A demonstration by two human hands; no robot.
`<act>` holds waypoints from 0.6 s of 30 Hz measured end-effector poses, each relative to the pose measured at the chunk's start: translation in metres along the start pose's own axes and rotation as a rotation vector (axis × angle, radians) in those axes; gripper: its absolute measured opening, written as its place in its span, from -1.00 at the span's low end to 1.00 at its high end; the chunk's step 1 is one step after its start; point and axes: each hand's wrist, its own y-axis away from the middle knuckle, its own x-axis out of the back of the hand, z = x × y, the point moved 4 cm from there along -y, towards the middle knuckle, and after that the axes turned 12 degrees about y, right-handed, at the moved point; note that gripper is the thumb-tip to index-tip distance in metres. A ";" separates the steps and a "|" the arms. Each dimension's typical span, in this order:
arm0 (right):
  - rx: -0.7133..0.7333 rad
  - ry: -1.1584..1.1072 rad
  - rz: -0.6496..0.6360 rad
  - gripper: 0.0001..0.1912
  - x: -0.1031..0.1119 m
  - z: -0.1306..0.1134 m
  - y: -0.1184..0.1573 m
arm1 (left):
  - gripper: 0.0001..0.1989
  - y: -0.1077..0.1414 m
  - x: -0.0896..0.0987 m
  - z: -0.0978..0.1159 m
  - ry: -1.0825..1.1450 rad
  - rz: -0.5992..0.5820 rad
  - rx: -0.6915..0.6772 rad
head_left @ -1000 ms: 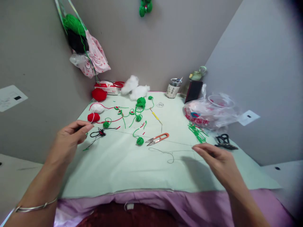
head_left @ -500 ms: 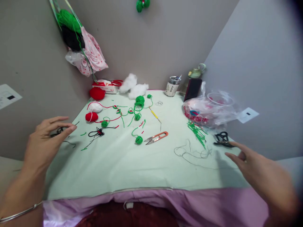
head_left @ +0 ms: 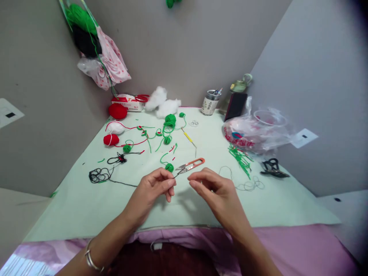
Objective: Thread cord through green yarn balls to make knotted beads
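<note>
Near the front middle of the table, my left hand [head_left: 155, 188] pinches a strand of black yarn [head_left: 123, 183] between thumb and fingertips. A short end sticks out toward the right; the rest runs left to a loose black coil. My right hand [head_left: 214, 188] faces it, a small gap away, its thumb and forefinger brought together in a pinch. Whatever lies between those fingertips is too small to make out. Just beyond both hands lie orange-handled thread snips [head_left: 191, 165] and a small green crocheted ball [head_left: 169, 168].
A yellow-handled crochet hook [head_left: 187, 136] lies farther back, amid green yarn [head_left: 169, 120] and red yarn [head_left: 111, 140]. Grey thread [head_left: 250, 186], green scraps [head_left: 240, 159] and a black claw clip [head_left: 273, 168] are at right. Behind them stand a plastic bag [head_left: 255, 134] and a pen tin [head_left: 209, 103].
Both hands have come inward from the table's sides to the middle. My left hand has drawn the black yarn along, and my right hand has left the black clip's side.
</note>
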 end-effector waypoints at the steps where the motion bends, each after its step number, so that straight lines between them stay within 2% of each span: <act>1: 0.018 -0.005 -0.001 -0.88 -0.007 -0.002 -0.002 | -0.84 0.000 -0.002 -0.002 0.007 -0.005 0.004; 6: 0.017 -0.039 0.005 -0.90 -0.022 -0.004 -0.004 | -0.84 0.000 -0.002 -0.004 -0.005 -0.003 -0.014; 18: 0.015 -0.055 -0.009 -0.91 -0.027 -0.010 -0.005 | -0.79 0.003 -0.005 -0.002 -0.144 -0.029 -0.021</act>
